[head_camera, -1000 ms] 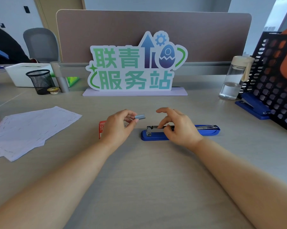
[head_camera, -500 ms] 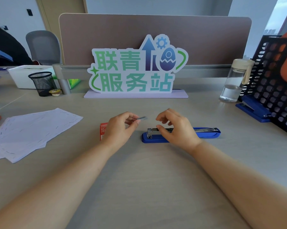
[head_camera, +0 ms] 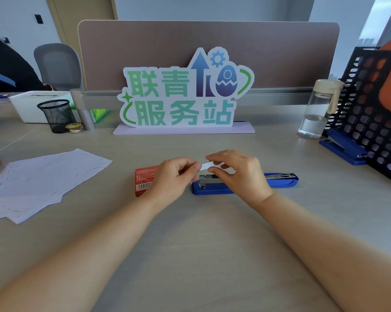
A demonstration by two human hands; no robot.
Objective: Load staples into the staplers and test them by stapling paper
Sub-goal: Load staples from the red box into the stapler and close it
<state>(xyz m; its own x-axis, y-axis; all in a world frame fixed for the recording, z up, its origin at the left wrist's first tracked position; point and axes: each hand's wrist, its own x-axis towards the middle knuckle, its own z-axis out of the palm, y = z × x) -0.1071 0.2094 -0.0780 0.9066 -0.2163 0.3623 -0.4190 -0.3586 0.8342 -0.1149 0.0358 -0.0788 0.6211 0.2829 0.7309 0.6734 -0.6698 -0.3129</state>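
Right hand (head_camera: 241,172) risen to meet left hand (head_camera: 174,176), both fingers pinching staple strip (head_camera: 207,165) above open stapler (head_camera: 244,184)

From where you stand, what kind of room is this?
Most likely an office, at a shared desk or service counter. A desk divider panel stands behind a standing sign, an office chair sits beyond, and a mesh pen cup, loose paper and a blue stapler lie about.

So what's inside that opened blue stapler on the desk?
The opened blue stapler shows a metal rail at its right end. The right hand covers the middle, so any loaded staples are hidden. Both hands pinch a staple strip above it.
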